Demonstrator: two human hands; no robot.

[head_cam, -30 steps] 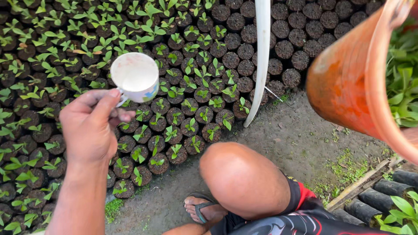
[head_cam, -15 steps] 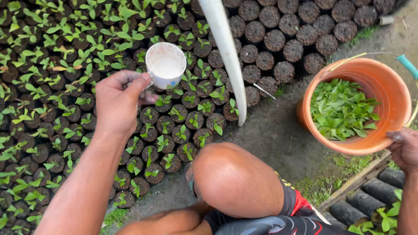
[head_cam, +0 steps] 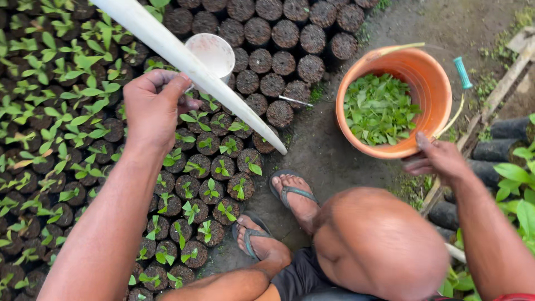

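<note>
A: Left hand (head_cam: 151, 111)?
B: Grip closed on a small white cup (head_cam: 212, 54), held above the seedling pots (head_cam: 189, 184), well left of the orange bucket (head_cam: 429, 83). White pipe (head_cam: 189, 61) crosses in front of the cup.
A: Right hand (head_cam: 437, 161)?
B: Thumb on the bucket's near rim, fingers under it; can't tell if the grip is fully clamped.
A: Bucket contents?
B: Green leafy cuttings (head_cam: 379, 108). Bucket sits on bare ground, right of the soil-only pots (head_cam: 278, 53). Sandalled feet (head_cam: 278, 217) lie below and left of it.

Orange bucket (head_cam: 429, 78) smooth plastic; white cup (head_cam: 212, 53) matt plastic; soil rough.
</note>
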